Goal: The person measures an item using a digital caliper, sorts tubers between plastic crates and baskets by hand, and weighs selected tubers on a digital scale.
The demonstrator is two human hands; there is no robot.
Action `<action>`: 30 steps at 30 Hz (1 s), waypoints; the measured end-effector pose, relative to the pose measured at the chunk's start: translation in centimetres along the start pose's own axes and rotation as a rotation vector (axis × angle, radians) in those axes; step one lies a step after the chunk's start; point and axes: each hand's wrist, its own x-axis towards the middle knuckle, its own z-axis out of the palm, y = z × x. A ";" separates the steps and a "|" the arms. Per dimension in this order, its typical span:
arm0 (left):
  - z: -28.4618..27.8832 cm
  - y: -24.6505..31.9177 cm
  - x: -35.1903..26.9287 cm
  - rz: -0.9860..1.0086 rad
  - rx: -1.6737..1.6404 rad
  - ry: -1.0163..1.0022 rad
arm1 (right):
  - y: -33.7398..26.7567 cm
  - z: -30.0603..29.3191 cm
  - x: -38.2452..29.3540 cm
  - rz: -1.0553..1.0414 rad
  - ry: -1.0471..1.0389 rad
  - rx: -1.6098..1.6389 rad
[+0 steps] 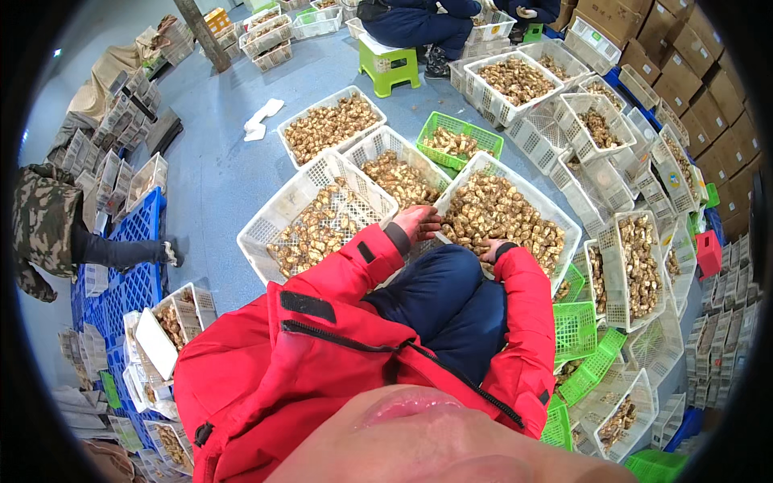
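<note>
My left hand hovers at the near rims between the crates, its fingers slightly apart and no piece visible in it. My right hand reaches into the right white plastic crate, touching small brown-and-cream tuber-like pieces; its fingertips are partly hidden, so a grip cannot be made out. To the left, another white crate holds fewer such pieces, with its lattice bottom partly showing. Beyond them stand a middle white crate and a small green basket, both with more pieces.
A fuller white crate stands farther off. Stacked crates line the right, with cardboard boxes behind. A green stool supports a seated person. Someone in camouflage is at left by blue pallets. White cloth lies on the floor.
</note>
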 end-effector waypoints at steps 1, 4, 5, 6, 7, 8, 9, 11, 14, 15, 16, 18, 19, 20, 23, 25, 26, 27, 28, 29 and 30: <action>0.2 0.0 -0.1 0.018 0.025 -0.037 | -0.1 0.6 0.5 0.027 0.041 -0.121; -0.3 0.1 -0.6 0.048 0.017 -0.033 | -0.5 0.3 0.2 0.033 0.027 -0.216; -0.8 0.2 -0.8 0.063 0.005 -0.035 | -0.8 0.0 -0.1 0.017 -0.028 -0.184; -1.1 0.3 -0.8 0.072 -0.010 -0.091 | 0.1 0.4 0.5 0.040 0.004 -0.246; -2.0 0.4 -0.7 0.082 -0.027 -0.139 | 0.3 0.9 1.0 0.043 0.008 -0.254; -2.9 0.3 -0.8 0.099 -0.025 -0.190 | 0.5 1.3 1.4 0.018 -0.015 -0.199; -3.4 0.1 -0.7 0.124 -0.031 -0.244 | 1.1 1.4 2.2 -0.005 -0.036 -0.154; -1.1 0.6 -1.6 0.096 -0.002 -0.073 | 2.0 2.7 3.1 0.044 0.080 -0.329; -1.7 0.1 -1.4 0.075 -0.043 -0.043 | 3.5 2.5 3.9 -0.026 -0.108 -0.188; -1.6 0.2 -1.4 0.081 -0.034 -0.024 | 3.3 2.8 4.2 0.021 -0.064 -0.198; -1.6 0.2 -1.4 0.085 -0.024 -0.006 | 3.4 2.9 4.5 0.069 -0.020 -0.207; -1.5 0.2 -1.4 0.066 -0.044 0.013 | 1.9 1.4 1.3 0.049 0.017 -0.201; -1.6 0.3 -1.4 0.046 -0.064 0.036 | 0.6 0.5 -0.6 0.026 0.052 -0.193; -1.9 0.4 -1.3 0.043 -0.075 0.026 | 3.1 2.0 3.5 0.072 0.132 -0.122; -2.2 0.5 -1.4 0.062 -0.104 0.032 | 2.6 1.7 2.7 0.137 0.356 0.099; -2.0 0.4 -1.3 0.076 -0.086 0.041 | 3.6 1.4 2.6 0.089 0.453 0.331; -1.9 0.4 -1.3 0.078 -0.090 0.041 | 4.1 1.3 2.5 0.063 0.453 0.582; -1.7 0.4 -1.3 0.077 -0.092 0.040 | 4.0 1.1 1.8 0.037 0.451 0.834; -1.5 0.5 -1.3 0.075 -0.082 0.015 | 5.0 1.3 2.5 -0.193 0.353 1.167; -1.3 0.5 -1.2 0.069 -0.081 0.009 | 5.5 1.2 2.4 -0.145 0.412 1.236; -2.0 0.3 -1.0 0.070 -0.103 0.004 | 4.8 1.1 2.1 -0.197 0.415 1.395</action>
